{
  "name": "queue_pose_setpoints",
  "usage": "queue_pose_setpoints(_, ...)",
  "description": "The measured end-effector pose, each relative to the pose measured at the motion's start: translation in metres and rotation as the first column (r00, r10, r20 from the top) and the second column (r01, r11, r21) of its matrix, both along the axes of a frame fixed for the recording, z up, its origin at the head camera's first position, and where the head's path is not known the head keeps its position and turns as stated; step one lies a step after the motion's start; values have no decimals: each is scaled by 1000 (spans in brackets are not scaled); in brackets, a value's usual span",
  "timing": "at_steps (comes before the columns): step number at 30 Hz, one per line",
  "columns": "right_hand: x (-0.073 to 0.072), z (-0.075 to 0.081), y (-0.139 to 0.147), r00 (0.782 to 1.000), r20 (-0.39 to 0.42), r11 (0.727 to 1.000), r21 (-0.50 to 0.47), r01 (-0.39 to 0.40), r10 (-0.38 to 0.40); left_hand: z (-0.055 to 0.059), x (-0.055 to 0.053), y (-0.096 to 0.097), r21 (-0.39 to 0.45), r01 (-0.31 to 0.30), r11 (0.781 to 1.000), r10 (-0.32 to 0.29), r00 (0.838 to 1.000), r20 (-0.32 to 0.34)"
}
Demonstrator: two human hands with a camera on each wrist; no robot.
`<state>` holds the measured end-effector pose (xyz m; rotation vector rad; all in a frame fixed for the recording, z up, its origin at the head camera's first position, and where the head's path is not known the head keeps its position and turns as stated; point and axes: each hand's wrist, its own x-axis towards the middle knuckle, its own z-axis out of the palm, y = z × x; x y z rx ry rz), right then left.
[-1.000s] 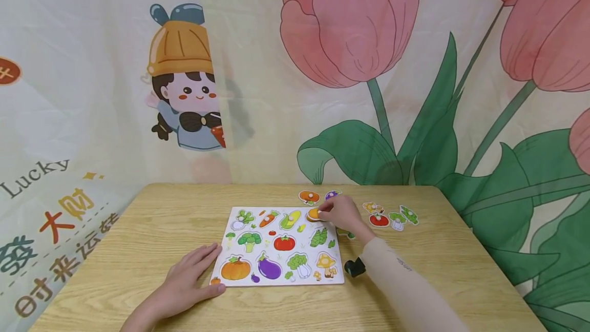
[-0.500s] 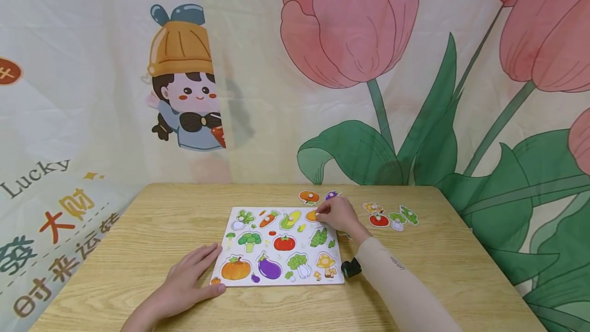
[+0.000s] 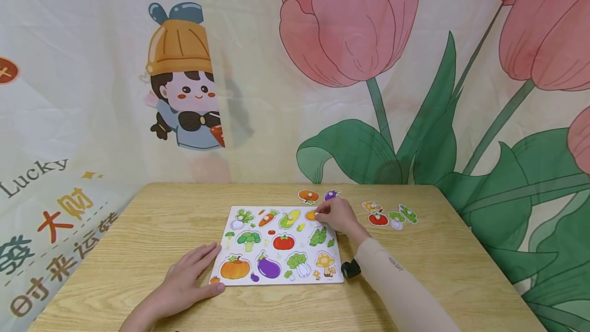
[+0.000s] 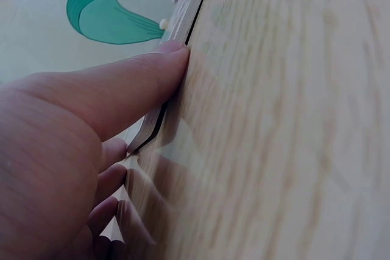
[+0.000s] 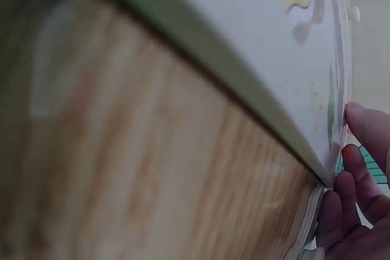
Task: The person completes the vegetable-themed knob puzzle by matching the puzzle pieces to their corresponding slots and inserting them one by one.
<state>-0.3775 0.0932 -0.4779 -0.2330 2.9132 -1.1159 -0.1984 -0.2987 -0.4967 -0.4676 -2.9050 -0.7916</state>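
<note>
A white vegetable puzzle board (image 3: 276, 281) lies on the table in the head view. My left hand (image 3: 184, 278) rests at its lower left corner, fingers along the left edge and thumb (image 4: 164, 59) against the near edge. At the upper right of the board, my right hand (image 3: 338, 215) pinches an orange puzzle piece (image 3: 311, 215), whose right part the fingertips cover. Knobbed radish (image 3: 239, 222), carrot (image 3: 267, 219) and corn (image 3: 289, 219) pieces sit along the top row. In the right wrist view the thumb (image 5: 368, 127) and curled fingers are over the board's edge.
Loose pumpkin (image 3: 308, 196) and eggplant (image 3: 331, 195) pieces lie behind the board. To its right are mushroom (image 3: 371, 207), tomato (image 3: 378, 219), bok choy (image 3: 396, 220) and green (image 3: 407, 213) pieces. A black wrist device (image 3: 351, 269) sits by the right sleeve. A printed curtain hangs behind the table.
The right hand's orange piece has shifted slightly left and settled lower onto the board. The right forearm has moved a little left, covering a loose green piece. The left hand stays in place.
</note>
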Motion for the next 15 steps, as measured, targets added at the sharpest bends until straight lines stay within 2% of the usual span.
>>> queue_pose_setpoints(3, 1, 0, -1, 1000, -5, 1000, 8, -3, 3, 1, 0, 0, -5, 0, 1000, 0, 1000, -2)
queue_pose_setpoints(8, 4, 3, 3, 999, -7, 998, 25, -53, 54, 0, 1, 1, -13, 2, 1000, -2, 1000, -4)
queue_pose_setpoints(12, 7, 11, 12, 994, -51, 995, 41, -94, 96, 0, 2, 1, -6, 3, 1000, -3, 1000, -2)
queue_pose_setpoints(15, 10, 18, 19, 991, -91, 994, 57, -96, 101, 0, 1, 0, 4, -1, 1000, 1, 1000, -1)
